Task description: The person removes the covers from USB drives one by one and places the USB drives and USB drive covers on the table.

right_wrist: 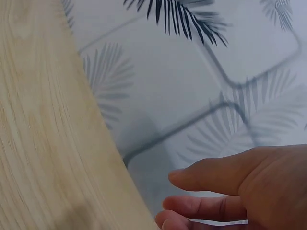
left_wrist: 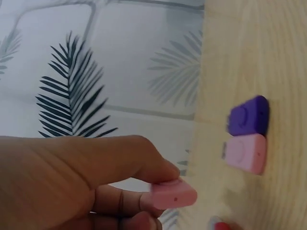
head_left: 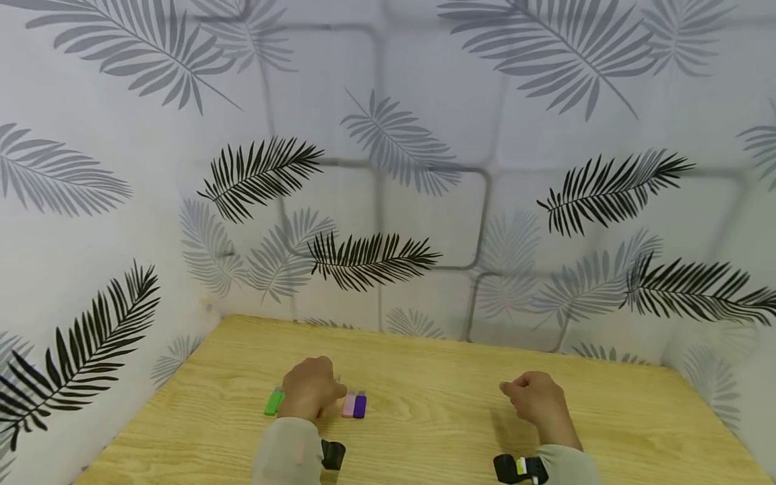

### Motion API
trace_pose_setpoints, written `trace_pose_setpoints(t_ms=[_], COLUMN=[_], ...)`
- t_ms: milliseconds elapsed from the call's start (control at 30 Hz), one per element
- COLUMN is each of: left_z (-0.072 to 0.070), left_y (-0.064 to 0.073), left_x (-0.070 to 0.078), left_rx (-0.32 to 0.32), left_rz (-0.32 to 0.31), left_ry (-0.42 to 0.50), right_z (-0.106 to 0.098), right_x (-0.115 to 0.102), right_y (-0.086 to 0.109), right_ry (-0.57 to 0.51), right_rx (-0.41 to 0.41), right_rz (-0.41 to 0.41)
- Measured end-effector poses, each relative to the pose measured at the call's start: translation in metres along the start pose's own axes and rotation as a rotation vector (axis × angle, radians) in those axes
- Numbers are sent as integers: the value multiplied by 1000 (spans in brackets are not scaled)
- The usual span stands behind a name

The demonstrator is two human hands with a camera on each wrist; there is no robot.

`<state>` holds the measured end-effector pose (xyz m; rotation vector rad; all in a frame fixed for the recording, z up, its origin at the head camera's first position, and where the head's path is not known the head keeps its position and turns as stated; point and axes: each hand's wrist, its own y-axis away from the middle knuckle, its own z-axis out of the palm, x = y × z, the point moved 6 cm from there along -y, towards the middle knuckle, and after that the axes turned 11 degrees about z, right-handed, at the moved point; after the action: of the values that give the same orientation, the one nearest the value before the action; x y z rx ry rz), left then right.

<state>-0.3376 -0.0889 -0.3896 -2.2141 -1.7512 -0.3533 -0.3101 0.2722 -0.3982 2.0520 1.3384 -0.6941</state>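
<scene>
Work surface: wood-grain tabletop (head_left: 436, 431), light yellow-brown, extending beneath the left hand (head_left: 309, 389) and the right hand (head_left: 538, 402). Rear wall (head_left: 430, 219): pale grey-white, located beyond both hands, meeting the tabletop at its far edge. Wall pattern: black and grey fronds (head_left: 372, 263) over grey outlines with rounded corners. Side wall (head_left: 60, 249): to the left of the left hand, likewise frond-printed. Lighting: soft; a faint shadow (head_left: 503, 429) falls beside the right hand.
</scene>
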Motion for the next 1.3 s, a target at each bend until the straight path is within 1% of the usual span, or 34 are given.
trace_pose_setpoints(t_ms=[100, 200, 300, 367, 500, 633, 700, 733, 800, 867, 933, 1000, 1067, 1133, 1200, 1300], left_z=[-6, -11, -15, -18, -25, -29, -32, -33, -36, -40, -43, -47, -50, -54, -57, -60], left_y=[0, -1, -1, 0, 3, 7, 9, 10, 13, 16, 19, 22, 24, 27, 29, 33], left_x=[8, 14, 19, 22, 32, 48, 57, 61, 67, 72, 75, 79, 84, 90, 95, 102], left_rx=[28, 39, 44, 63, 103, 80, 64, 59, 55, 56, 57, 62, 68, 68, 51, 22], left_rz=[43, 77, 104, 129, 205, 323, 378, 399, 424, 434, 442, 468, 512, 568, 621, 676], left_ry=[21, 35, 70, 96, 167, 292, 351, 367, 386, 393, 391, 390, 397, 410, 440, 475], right_z=[7, 12, 15, 16, 15, 13, 12, 11, 10, 11, 13, 15, 16, 17, 19, 20], right_x=[-15, -29, -40, -47, -60, -76, -86, -91, -99, -105, -109, -112, -115, -118, -122, -128], right_y=[5, 11, 17, 21, 29, 43, 53, 57, 66, 73, 78, 82, 85, 89, 93, 100], right_ry=[-15, -9, -1, -9, -50, -97, -118, -124, -134, -131, -114, -97, -96, -105, -125, -129], right_rx=[11, 19, 33, 40, 37, -4, -31, -40, -57, -69, -66, -58, -64, -88, -133, -188], right_rz=[-45, -87, -126, -153, -208, -261, -305, -329, -366, -396, -414, -436, -461, -495, -527, -569])
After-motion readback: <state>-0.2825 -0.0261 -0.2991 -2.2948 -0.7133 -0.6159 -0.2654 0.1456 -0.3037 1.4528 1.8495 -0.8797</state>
